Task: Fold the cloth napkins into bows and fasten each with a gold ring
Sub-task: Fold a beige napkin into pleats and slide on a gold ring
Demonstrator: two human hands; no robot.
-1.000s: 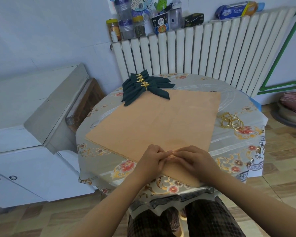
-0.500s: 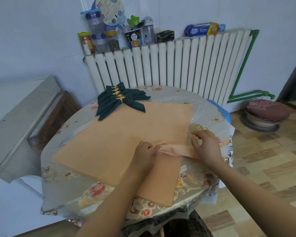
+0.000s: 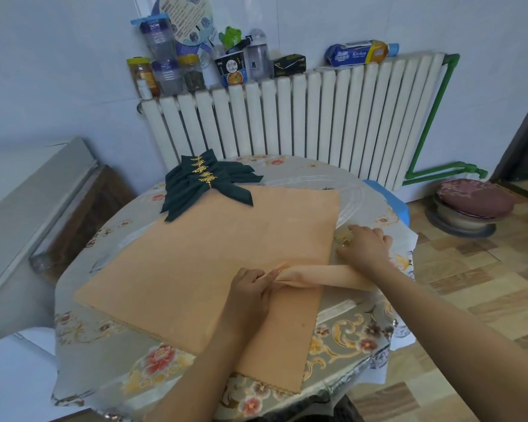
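Note:
A stack of orange napkins [image 3: 211, 254] lies flat on the round table [image 3: 342, 339]. On it, a narrow folded orange napkin [image 3: 317, 277] stretches to the right. My left hand [image 3: 250, 287] pinches its gathered left end. My right hand [image 3: 365, 245] is on the table just right of the stack, fingers curled down over the gold rings [image 3: 344, 237], which are mostly hidden beneath it. Several dark green napkin bows [image 3: 208, 181] with gold rings lie stacked at the table's far side.
A white radiator [image 3: 302, 123] stands behind the table, with jars, bottles and packets along its top. A low cushioned stool [image 3: 470, 205] sits on the floor at the right. A grey-white cabinet [image 3: 28, 214] stands at the left.
My right hand has left the folded napkin and moved right onto the gold rings. My left hand still pinches the napkin's gathered end. The view has shifted slightly.

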